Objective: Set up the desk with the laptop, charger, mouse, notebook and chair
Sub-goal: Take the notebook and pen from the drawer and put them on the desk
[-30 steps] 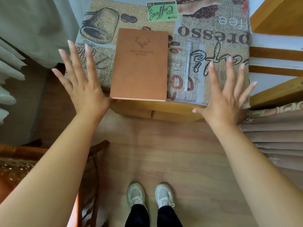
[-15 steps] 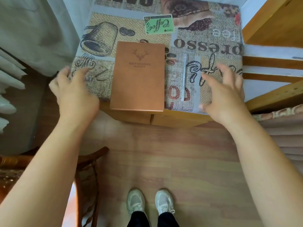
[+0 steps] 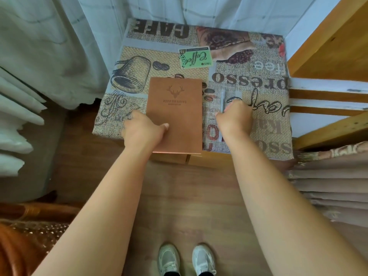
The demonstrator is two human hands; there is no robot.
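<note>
Notebook (image 3: 175,114), a flat rectangular one in tan-brown leather-look cover stamped with a deer head, lies on the small surface (image 3: 264,124) draped in a burlap-patterned coffee-print cloth, its near edge jutting a little past the front rim. The left hand (image 3: 142,129) grips the notebook at its lower left side: the thumb lies across the cover, while the other fingers are curled at the book's left edge, hidden behind the knuckles. Just right of the notebook, a slim grey pen (image 3: 222,100) lies on the cloth, pointing away from the person. The right hand (image 3: 235,118) is curled round the middle of the pen, fingers bent down over it, with the far end sticking out beyond the knuckles and the near end showing below the wrist. Whether the pen has left the cloth cannot be told. White curtains (image 3: 59,46) hang at the left and behind the surface. A light wooden frame (image 3: 328,46) stands at the right, with folded beige fabric (image 3: 328,186) below it. At the lower left, part of a rattan chair (image 3: 29,226) shows on the wooden floor (image 3: 189,196), where two white sneakers (image 3: 187,259) stand side by side.
</note>
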